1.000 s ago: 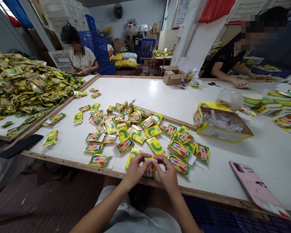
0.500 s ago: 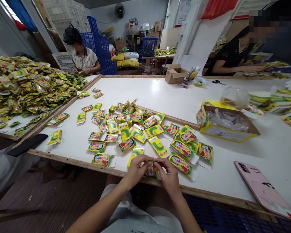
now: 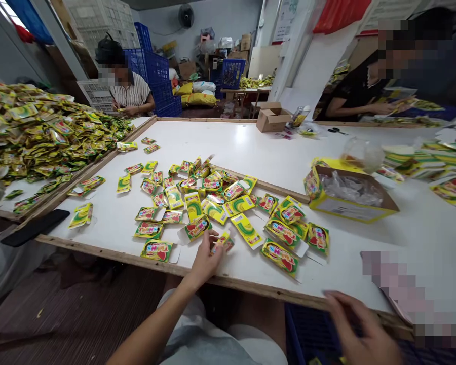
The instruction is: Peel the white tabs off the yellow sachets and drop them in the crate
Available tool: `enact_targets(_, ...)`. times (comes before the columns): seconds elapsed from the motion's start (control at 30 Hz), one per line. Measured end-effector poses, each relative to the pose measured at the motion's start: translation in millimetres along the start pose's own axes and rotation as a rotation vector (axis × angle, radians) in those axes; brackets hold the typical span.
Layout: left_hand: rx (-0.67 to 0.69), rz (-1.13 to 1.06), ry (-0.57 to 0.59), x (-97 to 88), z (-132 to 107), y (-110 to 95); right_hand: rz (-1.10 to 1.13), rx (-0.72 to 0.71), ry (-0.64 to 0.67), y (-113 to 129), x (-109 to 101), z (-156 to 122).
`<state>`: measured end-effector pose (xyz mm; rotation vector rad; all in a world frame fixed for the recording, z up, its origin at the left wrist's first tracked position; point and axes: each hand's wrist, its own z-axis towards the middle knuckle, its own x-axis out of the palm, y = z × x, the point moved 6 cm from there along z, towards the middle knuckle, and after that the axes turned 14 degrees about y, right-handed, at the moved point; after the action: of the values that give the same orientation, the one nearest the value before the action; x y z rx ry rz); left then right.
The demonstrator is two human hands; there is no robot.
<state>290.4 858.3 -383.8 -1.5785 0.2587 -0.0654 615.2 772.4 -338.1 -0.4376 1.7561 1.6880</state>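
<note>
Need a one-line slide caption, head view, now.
Left hand holds a small yellow-green carton near loose cartons on a white table; blurred right hand hangs by its wooden edge.

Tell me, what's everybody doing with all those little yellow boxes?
The person's left hand holds a small yellow-and-green cardboard box. The right hand, blurred, is near the front edge of the white table, with nothing visible in it. More such boxes lie scattered on the table. To the right stands a bigger yellow cardboard box with clear plastic bags inside. Two other people are there, one beside a heap of yellow-green packets.
</note>
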Motion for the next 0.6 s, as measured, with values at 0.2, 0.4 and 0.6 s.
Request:
enact_targets(0.2,0.094,-0.349,0.125,13.2,-3.9,-2.7,0.57,-0.192,0.289,72.4,150.8,25.9)
enact_targets(0.4,0.147,-0.205,0.189,1.0,-9.0,-8.0,0.535,-0.343,0.316,89.7,167.5,47.7)
enact_targets(0.6,0.108,-0.126,0.307,0.9,-9.2,-6.6,0.516,-0.364,0.441,94.4,174.4,51.1)
